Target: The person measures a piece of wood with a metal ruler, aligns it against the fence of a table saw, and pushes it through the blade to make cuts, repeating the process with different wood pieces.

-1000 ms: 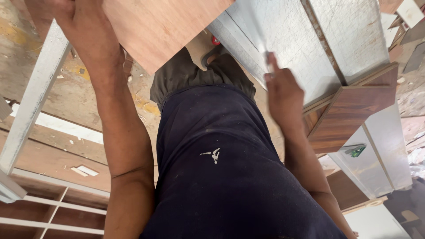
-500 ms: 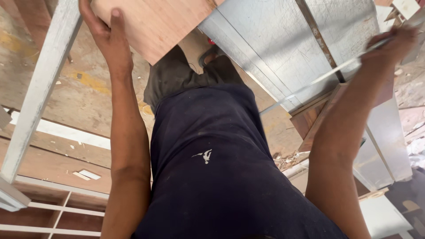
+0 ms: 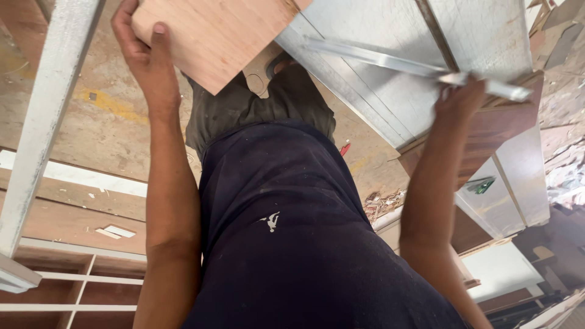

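Where the view looks straight down the person's own body, the plywood panel [image 3: 213, 36] occupies the upper centre of the frame, its pale reddish face turned to the camera and its lower corner pointing down toward the olive trousers [image 3: 244, 109]; the left hand [image 3: 146, 61] grasps the panel at its left edge in the upper left of the frame, the thumb lying flat on the face and the fingers wrapped behind, so that the board extends rightward and upward out of the grip. The thin metal strip [image 3: 390, 61] runs as a shallow diagonal across the upper right of the frame, from near the panel's right edge down to a point past the right hand [image 3: 460, 100]; that hand is closed around the strip near its right end, the long part of the strip projecting leftward from the fist and a short end projecting rightward. Below the strip lie grey-white laminate sheets [image 3: 378, 103], and just beside the right hand a dark wood-grain board [image 3: 493, 134]. The dark navy shirt [image 3: 292, 244] fills the lower centre; a white painted rail [image 3: 49, 109] slants down the left edge; a wooden frame with shelves [image 3: 67, 286] sits at lower left; wood shavings [image 3: 384, 201] lie on the floor right of centre.
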